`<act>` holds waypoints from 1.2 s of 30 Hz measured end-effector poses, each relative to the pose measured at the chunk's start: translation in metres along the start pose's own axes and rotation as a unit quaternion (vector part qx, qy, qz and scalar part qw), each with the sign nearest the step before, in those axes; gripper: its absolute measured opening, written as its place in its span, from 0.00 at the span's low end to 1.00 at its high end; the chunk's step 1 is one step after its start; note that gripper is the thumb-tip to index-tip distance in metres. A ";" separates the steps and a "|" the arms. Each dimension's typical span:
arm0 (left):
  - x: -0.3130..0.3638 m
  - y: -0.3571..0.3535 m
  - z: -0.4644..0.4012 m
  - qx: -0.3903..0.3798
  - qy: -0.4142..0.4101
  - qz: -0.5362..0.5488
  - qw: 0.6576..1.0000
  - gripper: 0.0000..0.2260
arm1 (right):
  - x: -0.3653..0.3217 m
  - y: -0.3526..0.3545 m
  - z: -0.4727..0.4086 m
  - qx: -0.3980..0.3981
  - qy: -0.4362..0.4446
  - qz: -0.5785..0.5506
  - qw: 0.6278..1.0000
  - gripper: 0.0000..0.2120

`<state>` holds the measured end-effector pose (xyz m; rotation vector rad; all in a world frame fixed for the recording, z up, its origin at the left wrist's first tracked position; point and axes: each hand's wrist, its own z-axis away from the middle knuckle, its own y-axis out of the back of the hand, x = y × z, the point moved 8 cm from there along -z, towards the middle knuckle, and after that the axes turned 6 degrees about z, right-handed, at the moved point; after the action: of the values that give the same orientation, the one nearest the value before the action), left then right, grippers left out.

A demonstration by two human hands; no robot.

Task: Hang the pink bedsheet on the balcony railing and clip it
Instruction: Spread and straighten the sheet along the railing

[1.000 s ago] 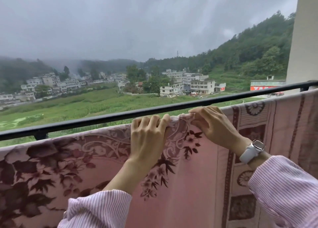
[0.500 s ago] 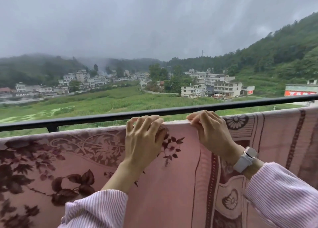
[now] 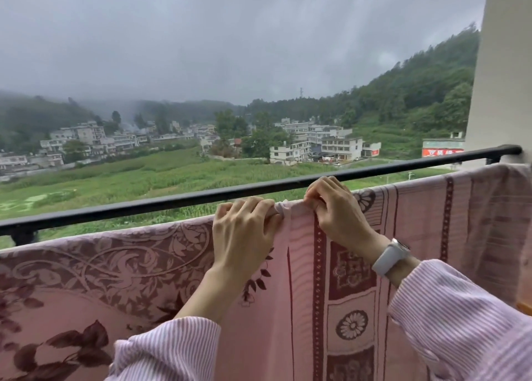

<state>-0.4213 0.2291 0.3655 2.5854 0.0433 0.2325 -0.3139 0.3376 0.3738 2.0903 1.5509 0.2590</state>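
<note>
The pink bedsheet [image 3: 161,265] is already up. It hangs over a bar just nearer to me than the black railing [image 3: 144,208], and it spreads from the far left all the way to the wall [image 3: 506,64] on the right. I cannot see the bar under it, because the sheet covers it.

My left hand [image 3: 244,231] curls over the top edge of the sheet and holds it. My right hand [image 3: 334,208] is just beside it on the right, and its fingers [image 3: 313,192] pinch the top edge too. Between my two hands the cloth is bunched into a small fold [image 3: 283,208].

So I think the hanging part is mostly done. The sheet looks flat on the left and on the right. The bit between my hands is not smooth yet.

The clipping is not done, as far as I can see. I see no clip on the sheet, and no clip in my hands. I still need to flatten that fold, then get clips and put them on the top edge so the wind cannot pull the sheet off.
</note>
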 end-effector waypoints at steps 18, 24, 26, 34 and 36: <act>0.104 -0.091 -0.049 -0.050 -0.055 0.047 0.996 0.10 | 0.148 0.068 0.025 -0.002 -0.044 -0.002 0.999 0.06; 0.135 -0.119 -0.067 0.000 0.013 0.037 0.999 0.01 | 0.163 0.071 0.010 -0.016 0.058 0.004 0.998 0.03; 0.152 -0.128 -0.070 0.015 0.021 0.024 0.999 0.01 | 0.178 0.084 0.012 -0.003 0.081 0.014 0.997 0.02; 0.216 -0.183 -0.088 0.000 -0.003 0.012 1.000 0.07 | 0.294 0.128 0.037 -0.043 0.029 0.039 0.998 0.11; 0.227 -0.197 -0.095 -0.012 -0.013 0.010 1.000 0.08 | 0.313 0.135 0.041 -0.051 0.018 0.025 0.998 0.12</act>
<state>-0.2111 0.4634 0.3789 2.5662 0.0053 0.2056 -0.0806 0.5892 0.3609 2.0577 1.4748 0.3881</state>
